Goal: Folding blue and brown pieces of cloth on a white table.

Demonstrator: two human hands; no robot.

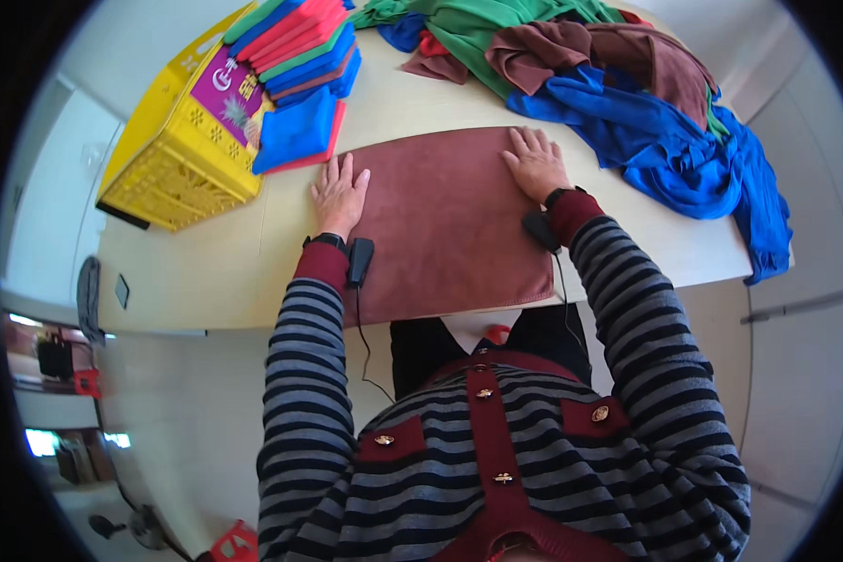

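A maroon towel [450, 215] lies spread flat on the pale tabletop [206, 272], directly in front of the person, with its near edge hanging just over the tabletop's near rim. Both hands rest on its far edge, palms down and fingers stretched out, gripping nothing. The left hand [338, 192] lies flat at the towel's far left corner, partly on the cloth and partly on the bare tabletop beside it. The right hand [537, 164] lies flat at the far right corner, fingers pointing away from the person. Each wrist carries a dark band and a small black device with a thin cable running back toward the body; the sleeves are striped grey and black with dark red cuffs.

To the left of the towel, a yellow plastic crate [173, 159] sits at the tabletop's left end, tilted in the view. A stack of folded cloths [300, 66] in blue, red and green rests on top of it, and the lowest blue one reaches down close to the left hand without touching it. At the far right of the tabletop, a loose heap of unfolded cloths [628, 84] in green, brown and blue lies just beyond the right hand, with a blue one draping over the tabletop's right edge.
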